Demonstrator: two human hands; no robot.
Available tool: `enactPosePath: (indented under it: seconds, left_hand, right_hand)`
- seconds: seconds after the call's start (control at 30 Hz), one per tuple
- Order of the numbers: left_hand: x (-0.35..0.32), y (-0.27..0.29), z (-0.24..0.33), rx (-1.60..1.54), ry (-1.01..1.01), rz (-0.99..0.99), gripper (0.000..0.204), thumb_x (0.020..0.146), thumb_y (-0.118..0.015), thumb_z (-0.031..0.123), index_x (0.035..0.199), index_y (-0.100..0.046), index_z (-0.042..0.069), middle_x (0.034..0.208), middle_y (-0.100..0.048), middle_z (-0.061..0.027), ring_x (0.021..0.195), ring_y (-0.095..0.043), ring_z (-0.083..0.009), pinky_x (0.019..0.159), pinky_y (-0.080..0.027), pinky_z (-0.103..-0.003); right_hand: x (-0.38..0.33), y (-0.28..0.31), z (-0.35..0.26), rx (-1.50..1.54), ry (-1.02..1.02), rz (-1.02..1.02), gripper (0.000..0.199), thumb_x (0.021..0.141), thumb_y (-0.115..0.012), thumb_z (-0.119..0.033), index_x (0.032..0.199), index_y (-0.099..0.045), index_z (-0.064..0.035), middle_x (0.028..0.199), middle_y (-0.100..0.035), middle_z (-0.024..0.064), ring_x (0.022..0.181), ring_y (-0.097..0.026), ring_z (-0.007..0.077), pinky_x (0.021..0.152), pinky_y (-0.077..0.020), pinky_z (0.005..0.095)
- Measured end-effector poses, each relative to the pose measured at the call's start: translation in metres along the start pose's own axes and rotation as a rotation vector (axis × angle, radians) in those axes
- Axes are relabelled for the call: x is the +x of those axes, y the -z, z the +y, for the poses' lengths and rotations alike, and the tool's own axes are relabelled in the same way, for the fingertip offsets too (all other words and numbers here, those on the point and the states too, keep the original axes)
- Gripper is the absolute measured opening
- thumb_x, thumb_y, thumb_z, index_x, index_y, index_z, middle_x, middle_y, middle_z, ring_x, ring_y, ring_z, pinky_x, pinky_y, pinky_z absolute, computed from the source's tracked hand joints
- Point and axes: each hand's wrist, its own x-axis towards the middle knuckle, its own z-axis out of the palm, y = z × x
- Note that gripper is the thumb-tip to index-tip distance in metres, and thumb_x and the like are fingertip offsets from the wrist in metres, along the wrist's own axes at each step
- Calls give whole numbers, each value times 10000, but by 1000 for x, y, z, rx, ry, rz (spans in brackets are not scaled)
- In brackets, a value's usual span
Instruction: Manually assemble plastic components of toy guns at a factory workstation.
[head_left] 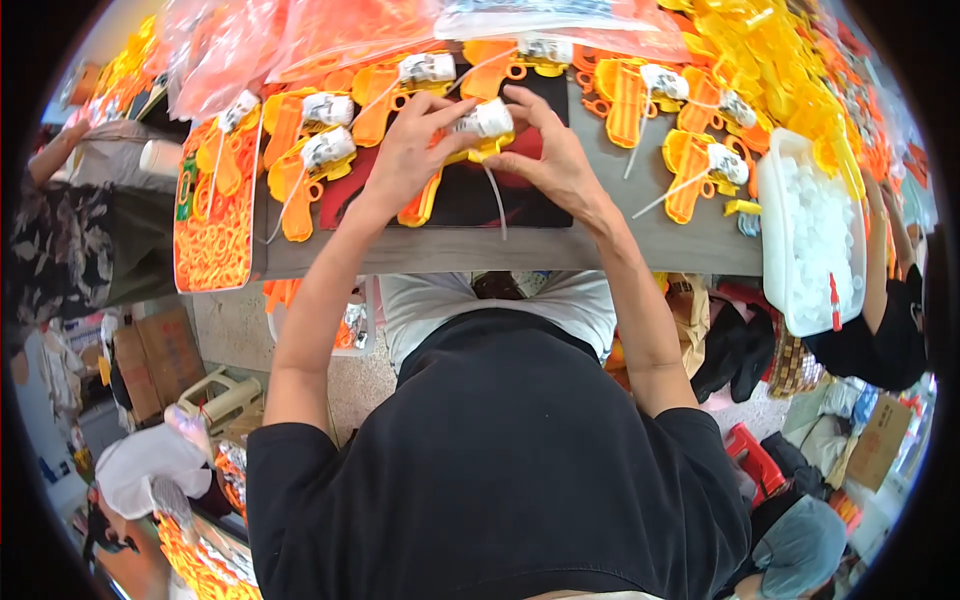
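My left hand (pixel 405 152) and my right hand (pixel 556 158) hold one orange and yellow toy gun body (pixel 424 198) between them, above a dark mat (pixel 530 205). A white printed cylinder (pixel 487 119) sits in the toy's upper part, with fingers of both hands around it. From it a thin pale tube (pixel 498 200) hangs down. The left fingers curl over the cylinder's left side; the right thumb and fingers pinch the yellow part and the right end. Similar toy gun bodies with cylinders and tubes, such as one orange piece (pixel 297 200), lie on both sides.
A bin of small orange rings (pixel 213 262) stands at the table's left end. On the right is a white tub (pixel 778 240) of translucent pieces, with a red tool (pixel 835 300) on it. Plastic bags (pixel 350 35) and yellow parts (pixel 770 60) pile up behind. Other people work nearby.
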Motion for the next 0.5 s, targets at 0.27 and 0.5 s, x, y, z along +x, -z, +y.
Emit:
enactPosePath:
  seconds: [0.27, 0.5]
  left_hand:
    - [-5, -44, -5, 201, -57, 255, 381, 860, -769, 225, 1224, -722, 123, 1088, -583, -65, 1034, -549, -245, 910, -431, -358]
    - [-28, -24, -4, -48, 97, 664, 248, 932, -659, 91, 1173, -719, 83, 1123, -610, -63, 1065, -563, -260, 968, -430, -382]
  right_hand:
    - [3, 63, 40, -1138, 105, 341, 161, 851, -725, -222, 945, -754, -94, 1220, -645, 65, 1204, -520, 291, 1028, -337, 486]
    - [7, 53, 36, -1171, 126, 279, 127, 841, -723, -204, 918, -731, -103, 1141, -618, 32, 1127, -532, 268, 983, -357, 479]
